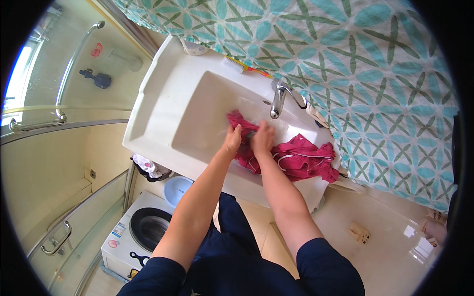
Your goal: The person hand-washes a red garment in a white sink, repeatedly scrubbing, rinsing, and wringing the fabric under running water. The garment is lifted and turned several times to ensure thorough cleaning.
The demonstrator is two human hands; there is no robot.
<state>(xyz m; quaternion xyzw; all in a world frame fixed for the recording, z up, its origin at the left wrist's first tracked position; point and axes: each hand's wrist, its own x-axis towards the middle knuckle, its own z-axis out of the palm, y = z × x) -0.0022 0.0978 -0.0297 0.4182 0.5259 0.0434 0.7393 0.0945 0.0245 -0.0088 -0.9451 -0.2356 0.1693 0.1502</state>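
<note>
A wet crimson garment with white piping (307, 157) lies partly in the white sink basin (202, 111) and partly over its right-hand ledge. In the basin, my left hand (233, 140) grips a bunched part of the cloth, thumb on top. My right hand (263, 138), blurred, is on the same cloth close beside it; its fingertips are hard to make out. Above and just right of the hands stands a chrome faucet (278, 100). Water shows around the cloth, though I cannot tell whether the faucet is running.
A yellow-and-red scrub brush (244, 67) lies on the sink's back ledge, near a white container (194, 48). A patterned curtain (333, 48) hangs behind. Below left are a light blue basin (177, 190) and a washing machine (127, 225). A glass shower door (92, 155) stands left.
</note>
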